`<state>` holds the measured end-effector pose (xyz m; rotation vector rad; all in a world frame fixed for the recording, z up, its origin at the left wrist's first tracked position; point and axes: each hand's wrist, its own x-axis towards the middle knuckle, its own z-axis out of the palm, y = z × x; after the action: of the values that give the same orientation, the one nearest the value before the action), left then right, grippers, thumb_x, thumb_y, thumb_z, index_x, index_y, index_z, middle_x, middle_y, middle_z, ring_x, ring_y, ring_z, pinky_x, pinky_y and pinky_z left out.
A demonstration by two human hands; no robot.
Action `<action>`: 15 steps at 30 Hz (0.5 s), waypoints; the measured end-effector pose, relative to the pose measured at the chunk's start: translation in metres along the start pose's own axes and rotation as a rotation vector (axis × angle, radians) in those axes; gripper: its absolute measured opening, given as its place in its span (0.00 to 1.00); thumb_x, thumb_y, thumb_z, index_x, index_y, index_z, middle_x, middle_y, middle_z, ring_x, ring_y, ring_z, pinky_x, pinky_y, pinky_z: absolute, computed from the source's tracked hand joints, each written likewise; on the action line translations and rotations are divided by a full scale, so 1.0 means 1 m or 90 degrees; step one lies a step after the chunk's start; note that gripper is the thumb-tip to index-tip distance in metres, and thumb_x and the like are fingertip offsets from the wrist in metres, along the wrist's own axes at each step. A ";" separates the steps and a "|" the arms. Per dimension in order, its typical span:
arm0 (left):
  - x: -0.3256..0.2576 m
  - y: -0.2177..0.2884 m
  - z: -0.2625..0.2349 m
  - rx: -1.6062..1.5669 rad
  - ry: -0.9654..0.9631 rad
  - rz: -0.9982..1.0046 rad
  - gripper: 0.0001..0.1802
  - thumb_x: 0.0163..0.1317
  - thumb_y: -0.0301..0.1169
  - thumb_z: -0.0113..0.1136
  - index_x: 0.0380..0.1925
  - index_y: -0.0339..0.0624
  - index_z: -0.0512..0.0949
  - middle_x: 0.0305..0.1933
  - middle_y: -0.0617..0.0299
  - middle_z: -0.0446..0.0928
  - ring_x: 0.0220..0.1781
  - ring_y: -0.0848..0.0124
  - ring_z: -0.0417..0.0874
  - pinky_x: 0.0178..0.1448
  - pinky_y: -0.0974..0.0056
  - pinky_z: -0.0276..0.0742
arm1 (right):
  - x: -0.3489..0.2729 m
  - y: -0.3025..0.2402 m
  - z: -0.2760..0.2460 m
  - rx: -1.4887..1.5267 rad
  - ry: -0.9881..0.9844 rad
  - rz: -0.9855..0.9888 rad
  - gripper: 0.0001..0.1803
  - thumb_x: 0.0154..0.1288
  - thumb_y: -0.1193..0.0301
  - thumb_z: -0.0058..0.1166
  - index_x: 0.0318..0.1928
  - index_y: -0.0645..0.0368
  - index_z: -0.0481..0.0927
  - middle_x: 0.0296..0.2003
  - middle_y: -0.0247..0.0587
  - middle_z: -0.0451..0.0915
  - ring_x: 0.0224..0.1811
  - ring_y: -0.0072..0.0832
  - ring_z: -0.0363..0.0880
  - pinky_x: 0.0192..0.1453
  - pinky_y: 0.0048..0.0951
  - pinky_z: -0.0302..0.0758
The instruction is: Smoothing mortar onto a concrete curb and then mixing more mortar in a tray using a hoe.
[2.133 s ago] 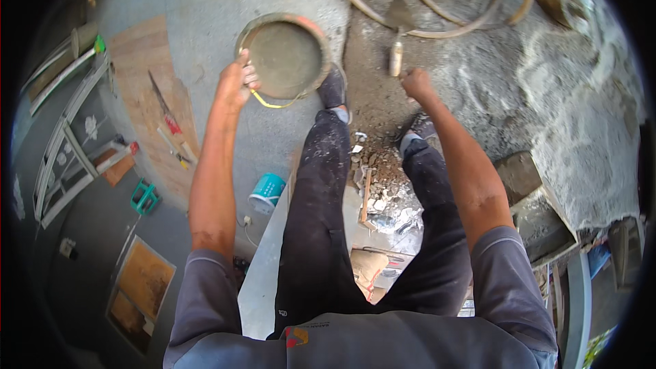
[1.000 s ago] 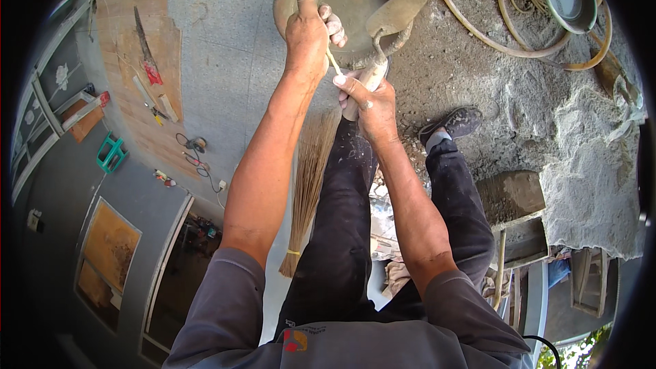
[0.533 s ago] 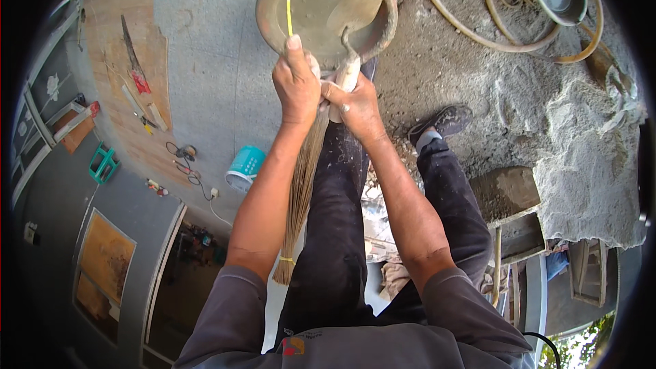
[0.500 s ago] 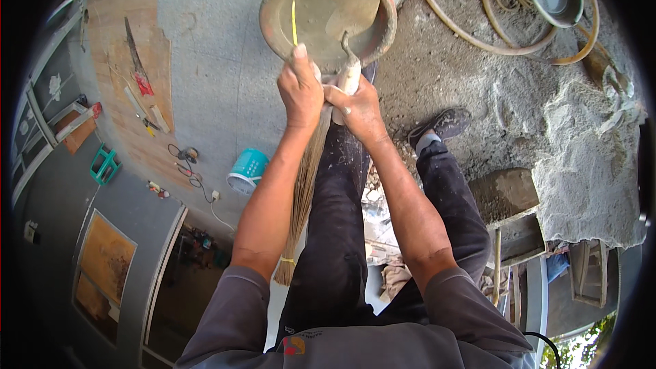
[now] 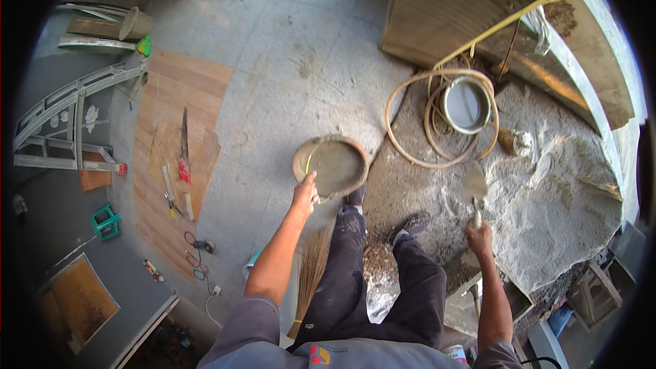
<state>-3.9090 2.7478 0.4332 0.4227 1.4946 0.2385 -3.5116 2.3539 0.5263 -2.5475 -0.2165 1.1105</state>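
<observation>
My left hand [image 5: 305, 195] is closed at the near rim of a round basin [image 5: 363, 176]. The basin has grey wet mix or murky water in it; I cannot tell which. A thin yellow strip [image 5: 308, 162] runs from beside my left thumb across the inside of the basin. Out to the right, my right hand [image 5: 477, 235] grips the handle of a trowel [image 5: 475, 183]. Its rounded blade points away from me, over the near-left side of a grey sand heap [image 5: 567, 184].
A coiled hose [image 5: 391, 106] circles a metal bowl [image 5: 446, 111] beyond the trowel. Leftward, a saw [image 5: 184, 137] lies on wooden boards [image 5: 154, 184], near a corded tool [image 5: 203, 246]. A stick broom [image 5: 314, 266] is beside my left leg; a wooden box [image 5: 509, 294] sits under my right forearm.
My hands have parted. The right one has swung out to the right with the trowel, from over the basin to the sand. My view has widened, and the basin looks lower and smaller.
</observation>
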 end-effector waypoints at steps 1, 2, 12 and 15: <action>-0.010 0.000 -0.005 -0.031 -0.015 -0.012 0.22 0.66 0.48 0.65 0.22 0.54 0.66 0.13 0.75 0.55 0.11 0.78 0.53 0.19 0.67 0.54 | -0.005 0.027 -0.028 -0.036 0.035 0.042 0.18 0.55 0.67 0.69 0.39 0.67 0.79 0.24 0.43 0.79 0.23 0.30 0.78 0.28 0.36 0.74; -0.029 0.001 -0.021 -0.038 -0.010 -0.021 0.22 0.65 0.48 0.66 0.21 0.54 0.65 0.13 0.75 0.55 0.11 0.77 0.53 0.19 0.66 0.54 | -0.022 0.028 -0.048 0.055 0.048 0.061 0.13 0.56 0.71 0.66 0.32 0.62 0.74 0.19 0.37 0.76 0.14 0.27 0.74 0.16 0.33 0.68; -0.158 0.012 -0.138 -0.132 0.146 -0.095 0.19 0.63 0.39 0.67 0.23 0.54 0.65 0.15 0.70 0.55 0.14 0.72 0.55 0.25 0.61 0.62 | -0.111 -0.009 -0.122 0.012 0.024 0.209 0.15 0.54 0.75 0.70 0.33 0.67 0.74 0.19 0.46 0.77 0.13 0.34 0.75 0.14 0.38 0.70; -0.166 0.018 -0.162 -0.169 0.211 -0.120 0.19 0.62 0.39 0.66 0.21 0.54 0.64 0.14 0.69 0.55 0.14 0.71 0.56 0.25 0.59 0.63 | -0.099 -0.005 -0.107 -0.019 -0.019 0.216 0.16 0.54 0.75 0.70 0.33 0.67 0.74 0.20 0.46 0.78 0.13 0.34 0.76 0.14 0.38 0.71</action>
<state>-4.0797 2.7160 0.5881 0.0275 1.7856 0.3651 -3.5002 2.3041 0.6631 -2.6595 0.2013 1.2723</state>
